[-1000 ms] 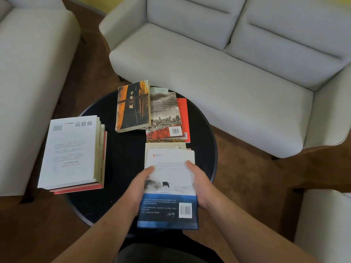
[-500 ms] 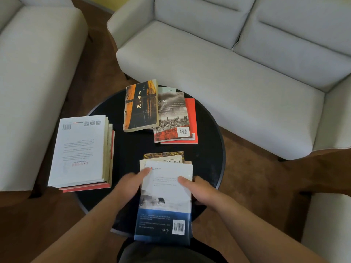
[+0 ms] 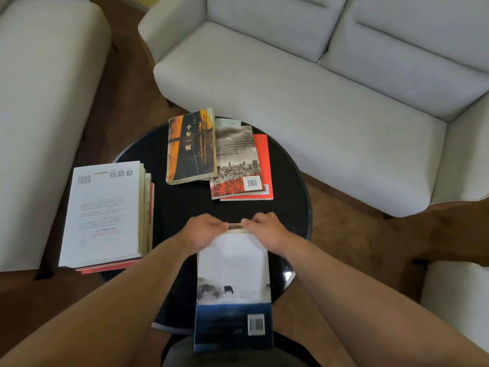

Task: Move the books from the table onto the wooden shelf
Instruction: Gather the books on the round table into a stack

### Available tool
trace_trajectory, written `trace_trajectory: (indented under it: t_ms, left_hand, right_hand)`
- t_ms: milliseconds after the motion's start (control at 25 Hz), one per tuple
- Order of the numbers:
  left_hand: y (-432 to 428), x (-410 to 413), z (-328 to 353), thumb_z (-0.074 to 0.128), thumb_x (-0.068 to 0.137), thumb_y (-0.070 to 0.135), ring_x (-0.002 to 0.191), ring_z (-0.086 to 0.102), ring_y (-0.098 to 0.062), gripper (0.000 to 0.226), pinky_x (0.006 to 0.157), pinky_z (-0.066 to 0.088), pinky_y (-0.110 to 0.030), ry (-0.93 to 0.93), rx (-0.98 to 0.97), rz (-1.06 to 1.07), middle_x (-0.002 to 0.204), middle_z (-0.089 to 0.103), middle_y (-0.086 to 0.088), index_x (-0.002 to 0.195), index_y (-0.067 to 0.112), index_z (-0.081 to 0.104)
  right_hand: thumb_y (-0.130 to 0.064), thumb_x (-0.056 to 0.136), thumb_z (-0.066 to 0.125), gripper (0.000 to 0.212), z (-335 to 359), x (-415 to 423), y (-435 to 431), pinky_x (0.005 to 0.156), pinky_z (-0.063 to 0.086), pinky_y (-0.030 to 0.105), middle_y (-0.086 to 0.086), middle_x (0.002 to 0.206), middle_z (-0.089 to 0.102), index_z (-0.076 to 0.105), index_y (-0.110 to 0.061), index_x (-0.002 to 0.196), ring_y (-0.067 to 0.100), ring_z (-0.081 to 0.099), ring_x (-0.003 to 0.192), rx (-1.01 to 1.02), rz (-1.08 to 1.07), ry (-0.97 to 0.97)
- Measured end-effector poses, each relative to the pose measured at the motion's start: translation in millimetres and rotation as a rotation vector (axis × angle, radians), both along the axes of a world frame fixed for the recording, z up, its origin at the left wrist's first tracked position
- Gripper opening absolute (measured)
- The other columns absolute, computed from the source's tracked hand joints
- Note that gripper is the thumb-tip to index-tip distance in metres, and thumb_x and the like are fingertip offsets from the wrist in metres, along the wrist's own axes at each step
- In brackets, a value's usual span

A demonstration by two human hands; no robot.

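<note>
Book stack (image 3: 105,215) left on table (image 3: 291,207), sofa (image 3: 317,102) behind it

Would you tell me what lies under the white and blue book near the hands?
A thin edge of another book shows beyond the white and blue book, between both hands; the rest is covered.
</note>
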State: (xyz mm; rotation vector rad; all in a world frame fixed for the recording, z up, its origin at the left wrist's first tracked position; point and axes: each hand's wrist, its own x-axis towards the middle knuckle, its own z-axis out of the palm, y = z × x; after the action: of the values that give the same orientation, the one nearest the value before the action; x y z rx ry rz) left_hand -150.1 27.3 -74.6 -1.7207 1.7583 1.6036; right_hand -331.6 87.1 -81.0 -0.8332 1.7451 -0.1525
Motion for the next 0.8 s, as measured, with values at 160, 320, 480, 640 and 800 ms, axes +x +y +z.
trace_trajectory:
  t_ms: [160, 320, 480, 640, 800]
  left_hand:
    - [18.4, -1.2, -4.0, 0.032, 0.107, 0.032, 0.109, 0.054, -0.016, 0.045, 0.111, 0.034, -0.040, -0.195, -0.237, -0.314, 0.112, 0.063, -0.003, 0.103, 0.018, 0.075]
    - [26.7, 8.4, -10.2, 0.043, 0.103, 0.041, 0.087, 0.067, -0.025, 0.045, 0.086, 0.048, -0.038, 0.020, 0.000, 0.149, 0.100, 0.073, -0.017, 0.103, 0.007, 0.072]
    - [43.6, 11.0, 2.3, 0.051, 0.103, 0.039, 0.091, 0.071, -0.021, 0.028, 0.083, 0.054, -0.039, 0.204, 0.045, 0.582, 0.101, 0.073, -0.010, 0.114, 0.017, 0.064]
    - [99.3, 33.4, 6.1, 0.051, 0.103, 0.038, 0.095, 0.069, -0.021, 0.019, 0.090, 0.052, -0.042, 0.247, 0.174, 0.796, 0.104, 0.072, -0.005, 0.105, 0.025, 0.064]
    - [126.6, 43.1, -1.2, 0.057, 0.100, 0.037, 0.107, 0.071, -0.021, 0.027, 0.091, 0.056, -0.038, 0.268, 0.217, 0.605, 0.121, 0.072, -0.001, 0.124, 0.027, 0.063]
  right_hand:
    - [-0.041, 0.101, 0.055, 0.036, -10.2, 1.9, 29.8, 0.100, 0.045, 0.029, 0.000, 0.140, 0.043, 0.065, -0.011, 0.119, 0.015, 0.055, 0.114, -0.090, -0.064, -0.001]
    - [-0.053, 0.103, 0.042, 0.047, -2.4, -2.9, 34.3, 0.099, 0.040, 0.031, -0.002, 0.130, 0.052, 0.067, -0.020, 0.126, 0.013, 0.057, 0.108, -0.014, -0.037, -0.049]
    - [-0.056, 0.102, 0.042, 0.048, -4.2, -5.3, 45.3, 0.114, 0.039, 0.040, -0.009, 0.136, 0.053, 0.058, -0.024, 0.134, 0.021, 0.056, 0.127, -0.006, -0.244, -0.191]
    - [-0.068, 0.093, 0.050, 0.061, -23.3, 0.7, 88.7, 0.112, 0.047, 0.047, -0.005, 0.144, 0.058, 0.047, -0.034, 0.144, 0.019, 0.059, 0.128, 0.008, -0.383, -0.293]
    - [-0.065, 0.090, 0.060, 0.060, -27.4, 6.7, 103.3, 0.109, 0.051, 0.048, -0.008, 0.139, 0.063, 0.051, -0.035, 0.141, 0.016, 0.063, 0.124, 0.064, -0.303, -0.390]
